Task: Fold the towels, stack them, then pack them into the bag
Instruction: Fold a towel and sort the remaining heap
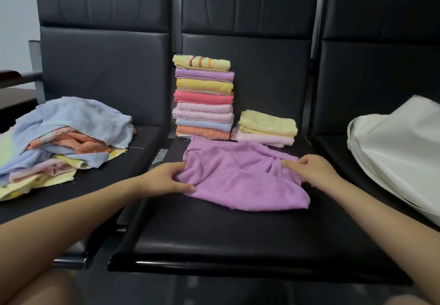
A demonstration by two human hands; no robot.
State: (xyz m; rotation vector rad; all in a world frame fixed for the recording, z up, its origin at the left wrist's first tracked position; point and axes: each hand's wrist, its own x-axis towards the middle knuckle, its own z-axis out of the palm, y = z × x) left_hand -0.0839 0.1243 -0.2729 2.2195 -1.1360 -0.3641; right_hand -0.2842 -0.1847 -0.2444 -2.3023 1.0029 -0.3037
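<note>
Your left fingers [176, 186] curl round the left edge of the purple towel [242, 176], thumb on top, bunching the cloth. Your right fingers [291, 165] pinch a gathered fold near the towel's right side, so both hands grip the same towel. It lies rumpled and partly spread on the black seat [214, 238] between your hands, its lower right corner trailing toward you past your right hand [314, 170].

Just beyond your fingers stands a tall stack of folded towels [203, 97], yellow striped on top, then purple, yellow, red, pinks, blue and orange at the bottom. A short stack [266, 128] of yellow and pink folded towels sits beside it, beyond your right fingers; the purple towel's far edge reaches the foot of both stacks. Well to the left of your left hand [164, 178], a loose heap of unfolded towels [62, 142] covers the next seat. Well to the right of your right fingers, the white bag [400, 152] rests on the third seat.
</note>
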